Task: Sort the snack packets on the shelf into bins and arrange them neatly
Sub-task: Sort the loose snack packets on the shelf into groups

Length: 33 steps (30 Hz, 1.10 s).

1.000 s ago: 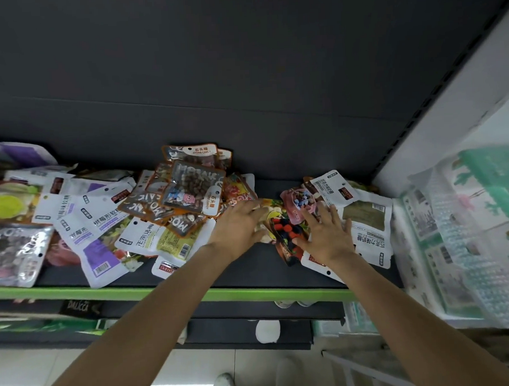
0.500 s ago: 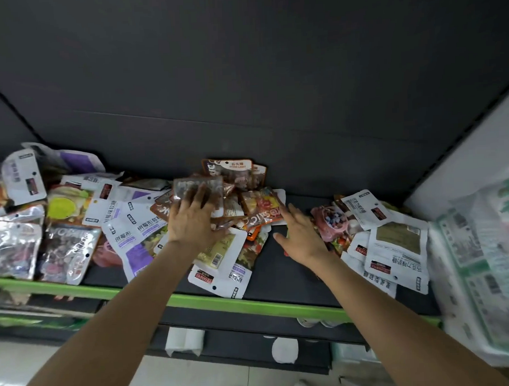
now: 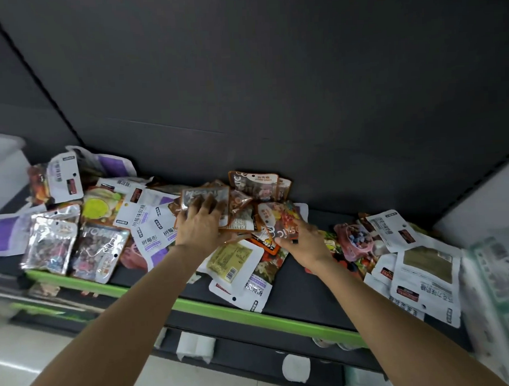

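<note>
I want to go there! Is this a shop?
Probably a shop. Many sealed snack packets with barcode labels lie heaped on a dark shelf with a green front edge, and more shelves sit below.

Snack packets [image 3: 149, 226], white, purple, silver and brown, lie jumbled and overlapping along the dark, green-edged shelf [image 3: 295, 296], from far left to near right, mostly flat.

Shelf [image 3: 295, 281]: black deck, bright green front edge. Back panel [image 3: 272, 90]: dark grey, plain. Packets: silver foil [image 3: 50, 245]; white with purple band [image 3: 153, 247]; white with yellow panel [image 3: 231, 259]; white with olive panel [image 3: 427, 268]; orange-brown with clear window [image 3: 254, 184].
</note>
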Each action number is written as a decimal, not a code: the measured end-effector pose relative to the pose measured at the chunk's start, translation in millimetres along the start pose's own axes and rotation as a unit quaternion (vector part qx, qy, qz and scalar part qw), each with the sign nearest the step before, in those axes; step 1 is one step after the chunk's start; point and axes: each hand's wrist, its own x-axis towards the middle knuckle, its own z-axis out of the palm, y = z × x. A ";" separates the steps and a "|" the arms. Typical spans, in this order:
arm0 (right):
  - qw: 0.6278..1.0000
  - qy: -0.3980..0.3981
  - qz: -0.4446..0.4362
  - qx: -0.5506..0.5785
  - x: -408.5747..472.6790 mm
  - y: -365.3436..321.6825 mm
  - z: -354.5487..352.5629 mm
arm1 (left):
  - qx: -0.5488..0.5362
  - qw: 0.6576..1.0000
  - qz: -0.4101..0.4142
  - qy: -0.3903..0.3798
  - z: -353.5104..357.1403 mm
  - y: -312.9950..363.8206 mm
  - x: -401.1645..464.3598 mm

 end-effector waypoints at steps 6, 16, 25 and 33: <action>0.995 0.025 0.022 -0.090 7.1 -18.9 7.5 | 0.043 0.999 0.023 -0.023 -1.2 -0.7 3.8; 0.990 0.110 -0.045 0.071 -14.0 -89.6 21.9 | 0.008 0.999 0.042 -0.012 -14.9 -89.3 19.1; 0.996 -0.022 -0.076 -0.044 -12.4 -155.8 82.0 | -0.216 0.971 0.098 -0.013 -31.9 -119.1 8.8; 0.995 0.091 0.046 0.022 -26.6 -92.0 49.6 | -0.008 0.976 0.202 -0.081 -8.7 -72.8 20.2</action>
